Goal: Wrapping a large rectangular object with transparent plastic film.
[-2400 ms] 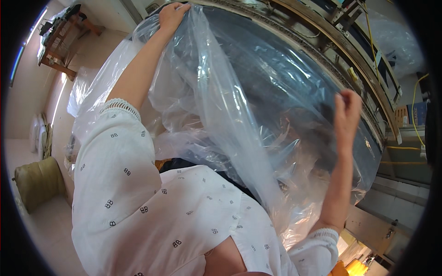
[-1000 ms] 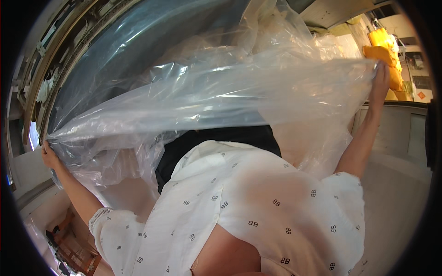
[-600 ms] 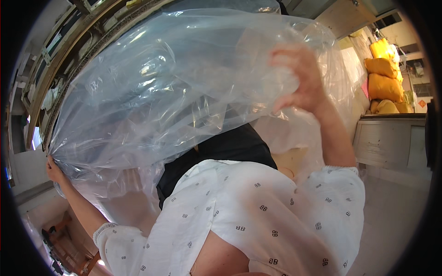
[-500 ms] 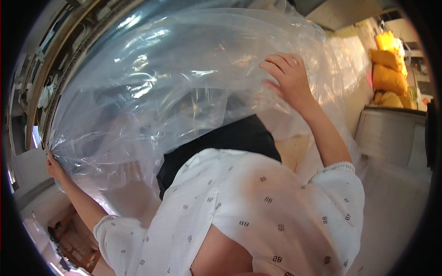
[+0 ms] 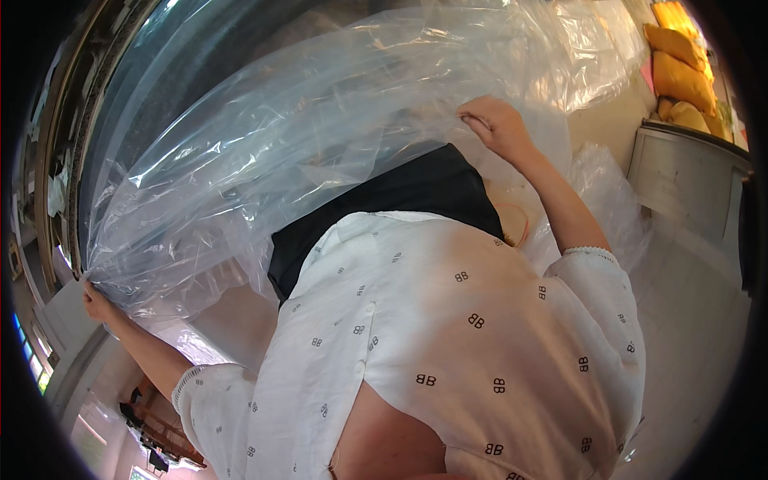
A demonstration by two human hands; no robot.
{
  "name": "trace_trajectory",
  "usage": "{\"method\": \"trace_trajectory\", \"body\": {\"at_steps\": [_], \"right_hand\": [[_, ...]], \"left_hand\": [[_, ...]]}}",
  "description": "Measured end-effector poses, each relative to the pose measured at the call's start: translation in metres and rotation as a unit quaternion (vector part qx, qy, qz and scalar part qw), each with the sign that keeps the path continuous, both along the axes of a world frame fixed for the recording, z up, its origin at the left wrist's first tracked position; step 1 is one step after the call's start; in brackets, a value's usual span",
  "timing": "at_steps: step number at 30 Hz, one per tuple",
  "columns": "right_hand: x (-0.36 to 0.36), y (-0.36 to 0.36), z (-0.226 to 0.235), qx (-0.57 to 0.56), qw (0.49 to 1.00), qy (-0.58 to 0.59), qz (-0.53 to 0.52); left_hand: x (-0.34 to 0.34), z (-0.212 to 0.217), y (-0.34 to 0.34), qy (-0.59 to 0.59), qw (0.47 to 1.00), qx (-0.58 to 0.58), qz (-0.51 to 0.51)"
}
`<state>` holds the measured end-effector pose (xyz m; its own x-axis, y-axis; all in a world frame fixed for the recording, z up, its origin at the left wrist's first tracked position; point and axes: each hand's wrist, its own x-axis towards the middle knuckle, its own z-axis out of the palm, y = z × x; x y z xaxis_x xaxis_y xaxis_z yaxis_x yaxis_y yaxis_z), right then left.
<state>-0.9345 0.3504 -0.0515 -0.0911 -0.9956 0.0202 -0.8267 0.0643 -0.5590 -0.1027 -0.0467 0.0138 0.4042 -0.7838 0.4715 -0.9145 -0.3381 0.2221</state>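
Note:
A large clear plastic sheet (image 5: pixel 312 96) spreads in loose, shiny folds across the space before me. At the far left, my left hand (image 5: pixel 94 304) is closed on its gathered edge, and creases fan out from those fingers. My right hand (image 5: pixel 502 132) is raised at the right, thumb and fingers pinched together on a fold of the film. Just what lies between those fingertips is partly hidden. Below the sheet, black cloth (image 5: pixel 384 188) shows at my waist.
A frame with long rails (image 5: pixel 100 96) runs up the left side. Yellow-orange packed bundles (image 5: pixel 682 80) sit on a pale cabinet (image 5: pixel 680 172) at the right. More crumpled clear plastic (image 5: pixel 604 200) lies beside my right arm. Brown wooden furniture (image 5: pixel 160 424) stands at the lower left.
My right hand has gone from loosely spread fingers to a closed pinch. The puffed-up plastic has sunk and drawn into tighter folds. My left hand keeps its hold.

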Motion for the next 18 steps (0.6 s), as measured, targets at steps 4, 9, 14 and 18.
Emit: {"method": "trace_trajectory", "body": {"at_steps": [4,9,14,18], "right_hand": [[-0.008,0.007,0.011,-0.006,0.987,-0.120,-0.108],[-0.053,-0.031,0.097,-0.121,0.822,-0.520,-0.200],[-0.093,-0.178,0.184,-0.134,0.967,-0.195,-0.098],[-0.110,-0.317,0.159,-0.178,0.981,-0.073,-0.021]], "left_hand": [[0.010,0.008,0.005,-0.008,1.000,-0.007,0.006],[-0.015,0.003,0.019,0.040,0.998,-0.056,-0.015],[-0.039,0.005,0.040,0.093,0.993,-0.068,-0.025],[-0.027,0.008,0.056,0.136,0.986,-0.088,-0.044]]}}
